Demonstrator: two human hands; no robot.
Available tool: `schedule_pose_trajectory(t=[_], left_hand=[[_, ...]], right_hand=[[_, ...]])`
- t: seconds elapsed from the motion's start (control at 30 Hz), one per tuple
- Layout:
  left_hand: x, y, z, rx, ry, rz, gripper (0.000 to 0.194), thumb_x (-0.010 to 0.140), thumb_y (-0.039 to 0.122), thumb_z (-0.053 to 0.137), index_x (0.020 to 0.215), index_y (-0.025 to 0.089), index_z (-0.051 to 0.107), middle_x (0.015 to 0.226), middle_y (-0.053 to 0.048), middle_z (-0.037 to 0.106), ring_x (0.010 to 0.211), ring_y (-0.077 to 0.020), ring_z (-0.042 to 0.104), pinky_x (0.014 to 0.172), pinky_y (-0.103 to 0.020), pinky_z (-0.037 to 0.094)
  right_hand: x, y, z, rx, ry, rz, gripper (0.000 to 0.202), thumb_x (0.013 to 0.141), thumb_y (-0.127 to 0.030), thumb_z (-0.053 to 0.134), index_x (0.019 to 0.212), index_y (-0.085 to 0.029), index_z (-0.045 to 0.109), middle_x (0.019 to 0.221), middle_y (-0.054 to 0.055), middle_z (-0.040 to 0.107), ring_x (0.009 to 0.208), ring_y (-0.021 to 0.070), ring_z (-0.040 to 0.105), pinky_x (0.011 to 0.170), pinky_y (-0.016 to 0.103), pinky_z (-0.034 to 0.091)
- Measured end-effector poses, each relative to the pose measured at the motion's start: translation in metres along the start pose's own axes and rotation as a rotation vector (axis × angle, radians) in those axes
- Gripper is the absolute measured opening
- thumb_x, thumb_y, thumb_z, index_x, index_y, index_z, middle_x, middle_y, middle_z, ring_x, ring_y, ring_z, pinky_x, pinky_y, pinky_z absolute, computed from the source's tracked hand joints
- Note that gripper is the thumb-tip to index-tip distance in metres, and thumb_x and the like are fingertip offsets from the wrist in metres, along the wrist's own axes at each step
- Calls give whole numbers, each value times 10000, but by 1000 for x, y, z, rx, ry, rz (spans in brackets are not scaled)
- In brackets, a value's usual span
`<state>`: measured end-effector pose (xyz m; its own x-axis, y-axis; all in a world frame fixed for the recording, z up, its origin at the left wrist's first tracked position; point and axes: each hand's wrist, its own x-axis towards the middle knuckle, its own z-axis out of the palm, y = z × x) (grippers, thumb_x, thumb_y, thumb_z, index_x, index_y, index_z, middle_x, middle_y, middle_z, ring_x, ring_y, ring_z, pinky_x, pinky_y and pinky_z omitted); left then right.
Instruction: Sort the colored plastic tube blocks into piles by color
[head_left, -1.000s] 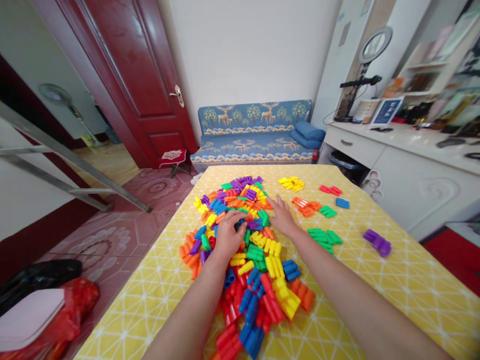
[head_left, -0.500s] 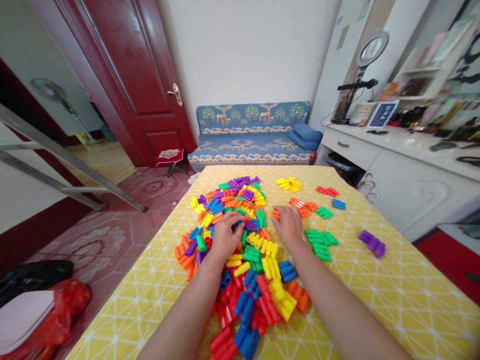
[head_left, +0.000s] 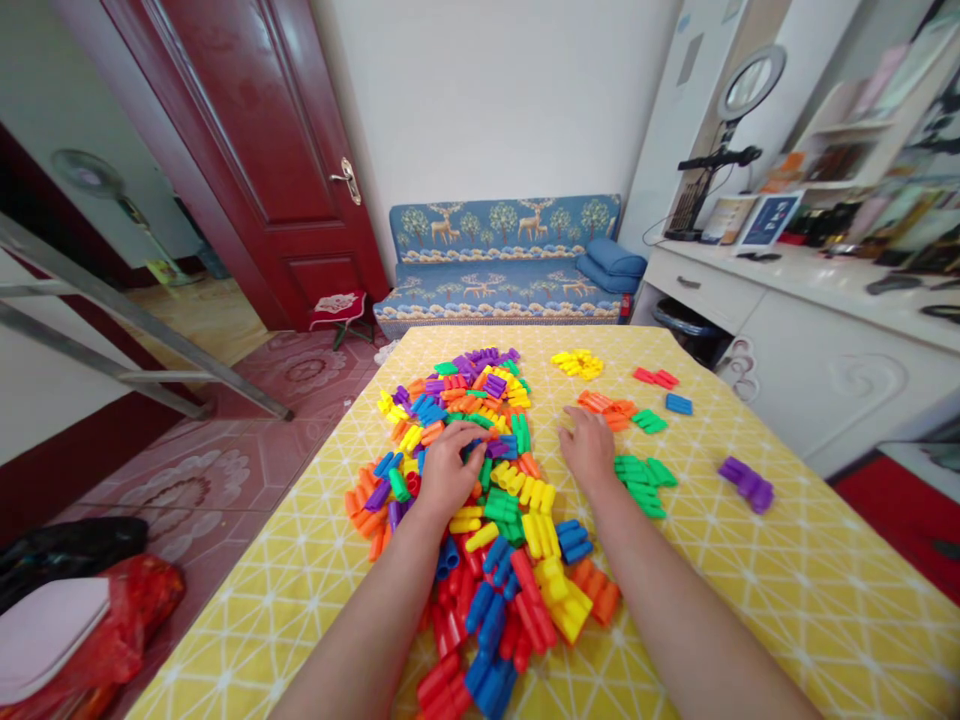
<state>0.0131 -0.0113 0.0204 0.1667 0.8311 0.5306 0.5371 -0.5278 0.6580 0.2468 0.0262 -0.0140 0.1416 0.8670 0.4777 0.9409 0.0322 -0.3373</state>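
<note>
Plastic building blocks shaped like joined tubes lie in a large mixed pile (head_left: pixel 517 510) of red, blue, yellow, green, orange and purple. My left hand (head_left: pixel 448 468) rests on the pile's middle, fingers stretched forward over purple and orange blocks, thumb apart; its fingertips partly cover what is under them. My right hand (head_left: pixel 587 450) is low over the table right of the pile, fingers apart, with nothing visible in them. Its fingertips are beside a small group of orange blocks (head_left: pixel 616 412). Green blocks (head_left: pixel 641 482) lie just right of that wrist.
Sorted groups lie on the yellow tablecloth (head_left: pixel 810 600): yellow blocks (head_left: pixel 577 364) at the back, red blocks (head_left: pixel 655 378), a blue block (head_left: pixel 679 404), and purple blocks (head_left: pixel 747 485) farther right. Beyond the table is a blue sofa (head_left: pixel 495 290); a white dresser (head_left: pixel 825 345) stands right.
My right hand has moved a little right, up to the orange group. The orange block seen at its fingers before no longer shows there. My left hand stays in place on the pile.
</note>
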Motion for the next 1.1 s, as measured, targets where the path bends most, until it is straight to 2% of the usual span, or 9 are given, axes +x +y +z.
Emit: schedule_pose_trajectory(t=[0.17, 0.27, 0.33, 0.43, 0.57, 0.73, 0.9, 1.03, 1.1], left_hand=[[0, -1, 0, -9, -5, -1, 190, 821, 121, 568, 926, 206, 701, 983, -39, 678, 934, -175, 629, 862, -314, 500], [0, -2, 0, -10, -4, -6, 179, 824, 134, 571, 922, 209, 701, 983, -38, 681, 936, -178, 631, 863, -317, 501], [0, -2, 0, -8, -3, -4, 177, 826, 140, 573, 925, 213, 701, 988, -36, 677, 935, -177, 631, 861, -316, 501], [0, -3, 1, -7, -2, -1, 179, 825, 140, 574, 927, 215, 701, 990, -35, 674, 938, -176, 631, 864, -315, 499], [0, -5, 2, -8, -5, 1, 186, 823, 134, 571, 920, 220, 704, 978, -31, 675, 934, -175, 631, 859, -313, 501], [1, -6, 2, -16, -4, 6, 196, 820, 130, 570, 927, 224, 704, 983, -31, 675, 940, -174, 631, 865, -311, 501], [0, -6, 2, -16, -19, -3, 195, 823, 140, 564, 927, 225, 706, 990, -28, 676, 942, -171, 633, 869, -305, 502], [0, -6, 2, -9, -11, -8, 189, 823, 151, 565, 924, 222, 708, 985, -32, 678, 941, -174, 635, 870, -310, 502], [0, -6, 2, -12, -9, -5, 189, 822, 147, 563, 919, 218, 709, 985, -34, 679, 939, -175, 636, 865, -310, 504]], right_hand=[[10, 11, -16, 96, 112, -44, 321, 819, -231, 537, 1108, -150, 649, 1157, 107, 637, 1091, 263, 527, 959, 382, 398], [21, 37, -36, 58, 133, 46, 304, 823, -211, 509, 1082, -167, 662, 1155, 97, 643, 1069, 256, 543, 957, 385, 404], [27, 62, -45, -36, 93, 168, 348, 820, -195, 500, 1134, -174, 649, 1193, 98, 631, 1097, 277, 534, 935, 396, 419], [29, 98, -50, -164, -72, 297, 447, 786, -200, 553, 1229, -161, 605, 1211, 128, 622, 1129, 314, 534, 893, 404, 448], [22, 121, -49, -195, -142, 242, 471, 766, -201, 587, 1231, -125, 586, 1211, 157, 617, 1090, 286, 579, 872, 365, 466], [8, 115, -55, -127, -207, 290, 508, 750, -377, 639, 1204, -155, 580, 1073, 134, 672, 933, 262, 639, 743, 341, 484], [-11, 93, -61, -11, -292, 117, 488, 764, -604, 574, 1102, -265, 667, 1039, 78, 660, 926, 246, 615, 764, 341, 469], [-24, 74, -56, -87, -221, 33, 480, 762, -558, 601, 1166, -302, 643, 1206, 67, 598, 1069, 286, 541, 853, 398, 434], [-27, 69, -53, -82, -194, 0, 422, 765, -513, 616, 1124, -295, 655, 1197, 58, 603, 1060, 275, 536, 849, 392, 428]])
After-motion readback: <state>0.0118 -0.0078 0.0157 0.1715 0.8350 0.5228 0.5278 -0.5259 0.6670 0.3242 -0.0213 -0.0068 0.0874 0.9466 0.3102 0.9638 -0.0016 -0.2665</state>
